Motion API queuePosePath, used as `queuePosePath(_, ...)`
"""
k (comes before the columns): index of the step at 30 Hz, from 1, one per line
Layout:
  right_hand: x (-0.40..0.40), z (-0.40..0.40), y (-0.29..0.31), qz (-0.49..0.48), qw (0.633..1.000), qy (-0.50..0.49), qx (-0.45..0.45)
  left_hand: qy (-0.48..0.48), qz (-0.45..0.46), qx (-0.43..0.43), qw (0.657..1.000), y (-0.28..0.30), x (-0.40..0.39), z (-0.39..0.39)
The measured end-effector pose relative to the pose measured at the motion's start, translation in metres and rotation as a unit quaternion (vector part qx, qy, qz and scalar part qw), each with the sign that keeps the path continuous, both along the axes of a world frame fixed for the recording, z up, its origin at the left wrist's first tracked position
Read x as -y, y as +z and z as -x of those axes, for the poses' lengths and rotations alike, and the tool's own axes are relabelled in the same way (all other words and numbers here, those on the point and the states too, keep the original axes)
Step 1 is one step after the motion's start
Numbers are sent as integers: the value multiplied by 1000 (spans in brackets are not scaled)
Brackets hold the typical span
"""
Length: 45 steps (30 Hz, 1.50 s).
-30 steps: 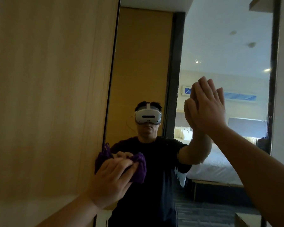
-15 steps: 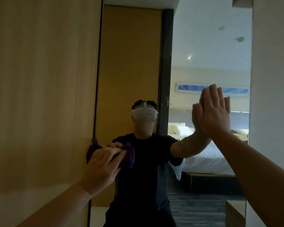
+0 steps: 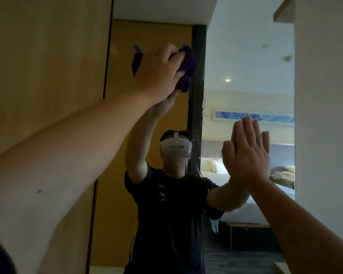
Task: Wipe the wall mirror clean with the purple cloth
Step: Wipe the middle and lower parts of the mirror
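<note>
The tall wall mirror fills the middle of the head view, between a wooden panel and a white wall. My left hand is raised high against the glass near its upper left, closed on the bunched purple cloth, which presses on the mirror. My right hand lies flat on the glass lower right, fingers straight and pointing up, holding nothing. Smears and specks show on the glass around the mirror's middle. The mirror reflects me and a bedroom behind.
A light wooden wall panel borders the mirror on the left. A white wall borders it on the right. A wooden surface corner shows at the bottom right.
My left hand with the purple cloth has swept from the mirror's lower left up to its upper part. My right hand stays flat on the glass.
</note>
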State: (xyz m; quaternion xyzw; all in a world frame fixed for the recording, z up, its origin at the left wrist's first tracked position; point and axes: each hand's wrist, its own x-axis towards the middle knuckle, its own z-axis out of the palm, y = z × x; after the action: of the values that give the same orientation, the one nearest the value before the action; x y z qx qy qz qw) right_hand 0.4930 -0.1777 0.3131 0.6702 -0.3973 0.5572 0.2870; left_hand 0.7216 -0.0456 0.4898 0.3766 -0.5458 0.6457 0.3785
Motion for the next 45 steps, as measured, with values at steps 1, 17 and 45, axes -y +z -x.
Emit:
queuePosePath(1, 0, 0, 0, 2, 1000, 2, 0, 3, -9, 3, 1000, 10, 3, 2)
queuePosePath(17, 0, 2, 0, 15, 999, 39, 4, -25, -114, 40, 992, -281, 9, -17)
queuePosePath(45, 24, 47, -5, -1, 1000, 0, 2, -60, 11, -38, 997, -88, 47, 59)
